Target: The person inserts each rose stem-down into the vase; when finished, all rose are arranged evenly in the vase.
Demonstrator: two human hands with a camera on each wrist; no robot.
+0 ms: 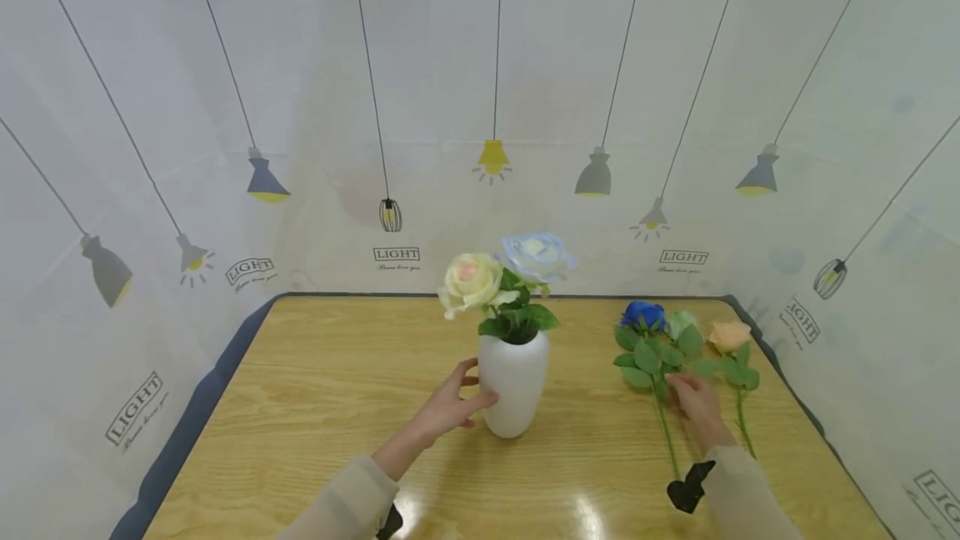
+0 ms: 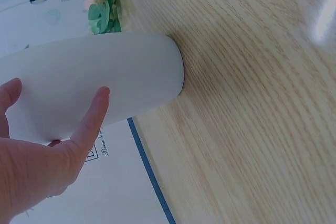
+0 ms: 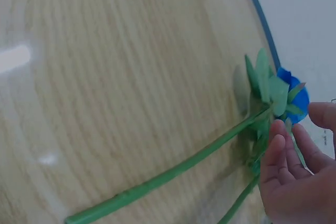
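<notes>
The vase [image 1: 513, 390] holds a cream rose [image 1: 469, 283] and pale-blue rose [image 1: 536, 258].

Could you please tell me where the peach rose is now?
In the head view, the peach rose lies far right on the table, beside the pale green rose.

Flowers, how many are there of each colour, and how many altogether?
Cream flower: 1, in the vase
Pale blue flower: 1, in the vase
Dark blue flower: 1, on the table
Pale green flower: 1, on the table
Peach flower: 1, on the table
Total: 5 flowers
</notes>
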